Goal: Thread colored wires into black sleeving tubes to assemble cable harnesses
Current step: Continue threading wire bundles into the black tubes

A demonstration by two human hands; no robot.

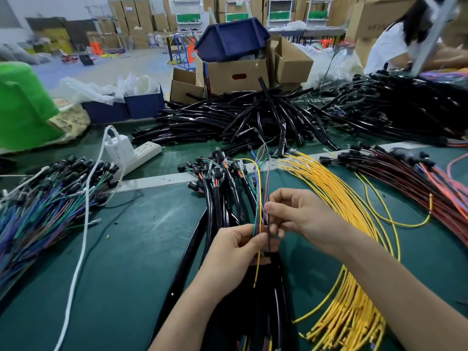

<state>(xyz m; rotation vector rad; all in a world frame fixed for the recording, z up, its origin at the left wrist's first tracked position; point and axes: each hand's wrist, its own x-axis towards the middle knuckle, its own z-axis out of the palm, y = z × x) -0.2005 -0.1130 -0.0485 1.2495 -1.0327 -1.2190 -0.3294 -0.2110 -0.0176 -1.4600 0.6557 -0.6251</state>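
My left hand (235, 247) pinches a thin bundle of colored wires (258, 188), green, yellow, blue and pink, which rises from my fingers toward the far side. My right hand (296, 214) pinches the same bundle just above, beside a thin black sleeving tube (269, 243) that runs down between both hands. A loose yellow wire end (257, 269) hangs below my left hand. Finished black harnesses (222, 198) lie under and beyond my hands on the green table (141, 236).
A heap of black sleeving tubes (253, 117) lies at the back. Yellow wires (342, 198) fan out to the right, red ones (417, 183) beyond them. Multicolored wires (43, 203) lie left, with a white power strip (141, 153) and cable. Cardboard boxes (235, 74) stand behind; another person (395, 39) works far right.
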